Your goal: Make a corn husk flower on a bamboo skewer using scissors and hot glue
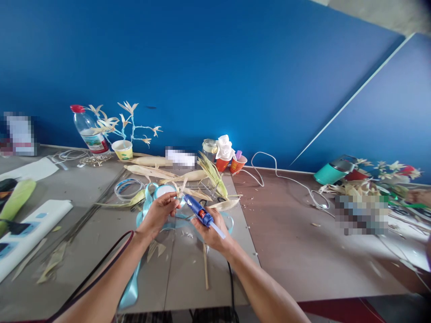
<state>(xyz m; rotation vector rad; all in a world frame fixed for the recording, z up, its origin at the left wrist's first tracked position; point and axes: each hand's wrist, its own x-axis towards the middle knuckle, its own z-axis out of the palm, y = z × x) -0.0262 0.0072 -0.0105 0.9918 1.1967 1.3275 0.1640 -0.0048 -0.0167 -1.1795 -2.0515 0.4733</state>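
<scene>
My right hand (211, 229) is wrapped round a blue hot glue gun (199, 212) with a clear glue stick sticking out at its back; the nozzle points up-left toward my left hand. My left hand (160, 211) pinches a small pale piece of dried corn husk (178, 192) just in front of the nozzle. Both hands hover over a grey table (188, 278), above a light blue ribbon (133, 287) that trails toward the near edge. The gun's black cord (231, 287) runs down past my right forearm.
Corn husks and cobs (151, 171) lie behind the hands. A plastic bottle (89, 131), a yellow cup with a husk-flower branch (123, 149), red cups (232, 163) and a jar stand by the blue wall. A white power strip (27, 233) lies left; a white cable (286, 178) crosses the brown table on the right.
</scene>
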